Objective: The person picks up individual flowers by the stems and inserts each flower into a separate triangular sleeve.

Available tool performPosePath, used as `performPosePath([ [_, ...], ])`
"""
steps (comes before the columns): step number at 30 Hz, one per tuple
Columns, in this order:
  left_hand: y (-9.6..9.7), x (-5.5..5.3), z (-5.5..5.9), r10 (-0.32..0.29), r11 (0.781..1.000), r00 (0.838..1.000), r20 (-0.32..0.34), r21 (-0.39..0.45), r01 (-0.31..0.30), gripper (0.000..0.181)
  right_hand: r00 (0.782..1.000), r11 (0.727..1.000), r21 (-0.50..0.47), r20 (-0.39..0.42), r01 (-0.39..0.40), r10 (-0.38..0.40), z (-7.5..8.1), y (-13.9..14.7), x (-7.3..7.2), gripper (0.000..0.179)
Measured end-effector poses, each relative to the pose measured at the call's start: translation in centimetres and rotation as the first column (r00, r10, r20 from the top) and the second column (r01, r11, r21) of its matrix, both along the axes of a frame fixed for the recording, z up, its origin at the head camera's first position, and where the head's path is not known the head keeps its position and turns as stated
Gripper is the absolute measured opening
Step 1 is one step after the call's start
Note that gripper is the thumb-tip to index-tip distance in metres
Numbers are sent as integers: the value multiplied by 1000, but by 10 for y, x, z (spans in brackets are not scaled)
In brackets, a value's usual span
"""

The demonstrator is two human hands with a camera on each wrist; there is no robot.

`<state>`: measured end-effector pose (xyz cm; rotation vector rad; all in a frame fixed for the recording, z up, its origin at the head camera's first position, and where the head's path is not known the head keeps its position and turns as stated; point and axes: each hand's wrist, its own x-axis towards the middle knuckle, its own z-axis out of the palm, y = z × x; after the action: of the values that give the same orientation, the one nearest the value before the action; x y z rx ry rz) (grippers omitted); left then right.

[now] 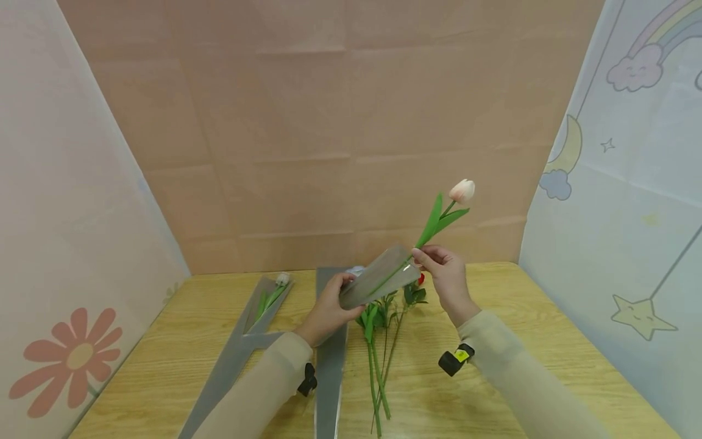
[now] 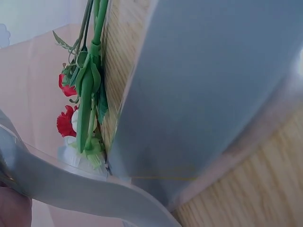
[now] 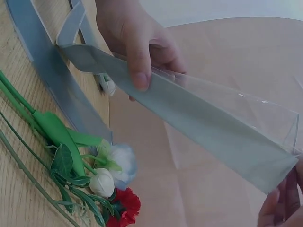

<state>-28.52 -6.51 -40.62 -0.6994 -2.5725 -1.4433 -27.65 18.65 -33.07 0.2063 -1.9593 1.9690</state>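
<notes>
My left hand [image 1: 330, 310] grips a grey flower sleeve [image 1: 378, 277] with a clear front, thumb on one face as the right wrist view shows. The sleeve [image 3: 203, 123] is held tilted above the table, its wide mouth towards my right hand [image 1: 446, 274]. At that mouth, thumb and fingers of the right hand pinch the stem of a pale pink tulip [image 1: 462, 191] with green leaves. The tulip's lower stem lies along the sleeve, while its bloom and leaves stand outside. In the right wrist view, the fingers [image 3: 270, 208] of the right hand show at the sleeve's corner.
Loose flowers lie on the wooden table [image 1: 455, 390]: green stems [image 1: 377, 378], a red bloom [image 3: 125, 205] and a white bud [image 3: 102, 183]. Flat grey sleeves [image 1: 329, 378] lie left of them. One further left holds a white flower [image 1: 282, 278]. A peach backdrop [image 1: 285, 134] stands behind.
</notes>
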Motion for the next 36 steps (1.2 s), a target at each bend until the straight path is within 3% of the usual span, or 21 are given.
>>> performPosePath([
  [4,1,-1,-1,3,1000,1000,-2,2,-3,61,998,980,196,65,-36,24,-1,3,0,39],
  [10,0,-3,-4,8,1000,999,-33,-15,-8,59,984,917,373,156,-142,89,5,11,-2,38],
  [16,0,-4,-6,8,1000,999,-43,-20,-9,59,957,832,492,249,-257,148,10,16,-4,37],
  [22,1,-2,-4,1,1000,999,-40,-25,-2,60,944,776,547,265,-314,195,13,16,-3,32],
  [25,0,-2,-5,1,1000,999,-33,-13,-2,60,940,769,542,233,-339,250,14,16,-2,26],
  [29,-2,-3,-7,2,1000,1000,-29,4,-2,61,929,790,490,233,-368,288,16,16,-2,24],
  [33,-4,-5,-10,1,1000,999,-49,8,-1,62,922,815,454,308,-360,236,15,16,-1,28],
  [36,-4,-5,-11,-2,1000,998,-57,15,3,61,908,833,407,345,-374,239,12,15,-1,30],
])
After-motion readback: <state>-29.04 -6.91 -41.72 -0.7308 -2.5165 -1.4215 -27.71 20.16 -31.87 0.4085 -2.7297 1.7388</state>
